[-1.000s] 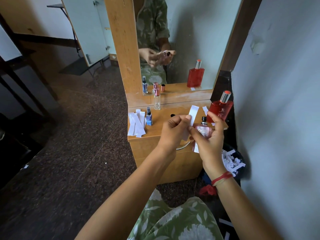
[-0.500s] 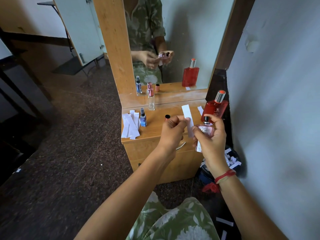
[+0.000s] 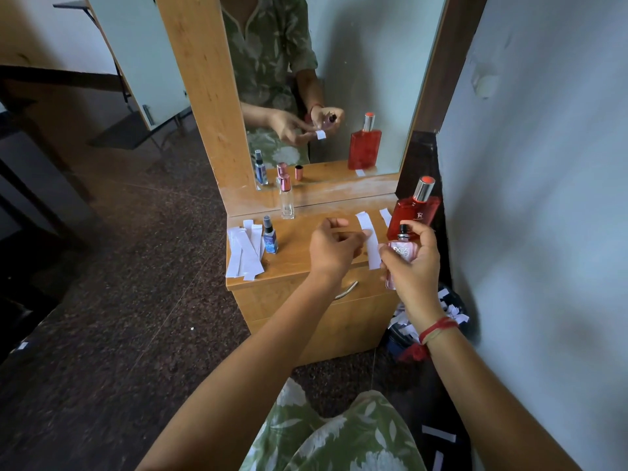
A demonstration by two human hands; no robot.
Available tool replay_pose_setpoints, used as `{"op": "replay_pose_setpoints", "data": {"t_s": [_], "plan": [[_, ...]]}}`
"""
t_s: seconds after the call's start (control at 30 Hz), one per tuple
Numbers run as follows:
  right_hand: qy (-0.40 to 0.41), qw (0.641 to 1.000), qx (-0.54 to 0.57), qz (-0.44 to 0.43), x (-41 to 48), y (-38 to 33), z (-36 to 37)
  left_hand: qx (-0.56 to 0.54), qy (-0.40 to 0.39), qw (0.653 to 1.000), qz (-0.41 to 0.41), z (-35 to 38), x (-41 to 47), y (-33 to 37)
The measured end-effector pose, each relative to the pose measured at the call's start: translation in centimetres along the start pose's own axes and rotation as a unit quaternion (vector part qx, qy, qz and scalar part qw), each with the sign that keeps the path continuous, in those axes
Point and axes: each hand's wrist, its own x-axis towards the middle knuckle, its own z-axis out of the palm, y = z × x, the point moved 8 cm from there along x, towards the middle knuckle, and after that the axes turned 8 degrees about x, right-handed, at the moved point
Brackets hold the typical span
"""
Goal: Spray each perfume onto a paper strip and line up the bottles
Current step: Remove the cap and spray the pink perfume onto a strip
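Observation:
My right hand (image 3: 413,266) grips a small pink perfume bottle (image 3: 400,253) with a black nozzle, index finger above the nozzle. My left hand (image 3: 331,248) pinches a white paper strip (image 3: 369,237) and holds it just left of the bottle. On the wooden dresser top (image 3: 299,260) stand a large red bottle (image 3: 414,212) at the right, a tall clear bottle with a pink cap (image 3: 286,200) at the back, and a small blue bottle (image 3: 270,236). A pile of paper strips (image 3: 245,249) lies at the left edge.
A mirror (image 3: 323,79) rises behind the dresser and reflects the bottles and hands. A loose strip (image 3: 385,216) lies beside the red bottle. A bin of used paper strips (image 3: 431,317) sits on the floor right of the dresser, against the wall.
My hands have drawn slightly apart and lowered. The strip now stands free between them, held by the left hand, beside the pink bottle's nozzle.

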Motion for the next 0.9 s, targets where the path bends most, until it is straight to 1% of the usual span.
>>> {"op": "replay_pose_setpoints", "data": {"t_s": [0.1, 0.2, 0.33, 0.47, 0.6, 0.7, 0.8, 0.9], "plan": [[0.018, 1.000, -0.003, -0.011, 0.3, 0.0, -0.6, 0.025, 0.000, 1.000, 0.013, 0.6, 1.4, -0.1], [0.014, 1.000, 0.013, -0.005, 0.9, 0.3, -1.0, 0.063, -0.003, 0.998, 0.017, 1.3, 2.7, -0.4], [-0.038, 0.999, 0.011, -0.030, 1.7, 0.1, -0.6, 0.096, -0.001, 0.995, 0.025, 1.8, 3.9, -0.9], [-0.100, 0.995, 0.026, -0.018, 2.4, 0.2, 0.5, 0.151, 0.018, 0.988, 0.024, 1.5, 5.3, -1.2], [-0.143, 0.990, -0.007, -0.019, 3.0, 0.2, 1.1, 0.192, 0.016, 0.981, 0.017, 1.5, 6.3, -1.4], [-0.146, 0.985, -0.064, -0.060, 3.3, -0.5, 1.4, 0.219, 0.002, 0.976, 0.012, 1.8, 6.7, -1.8], [-0.155, 0.981, -0.093, -0.064, 3.8, -0.2, 1.9, 0.263, 0.006, 0.964, 0.027, 1.6, 7.3, -1.8], [-0.164, 0.980, -0.093, -0.059, 4.0, 0.0, 2.3, 0.302, 0.012, 0.952, 0.047, 1.3, 7.6, -1.3]]}}
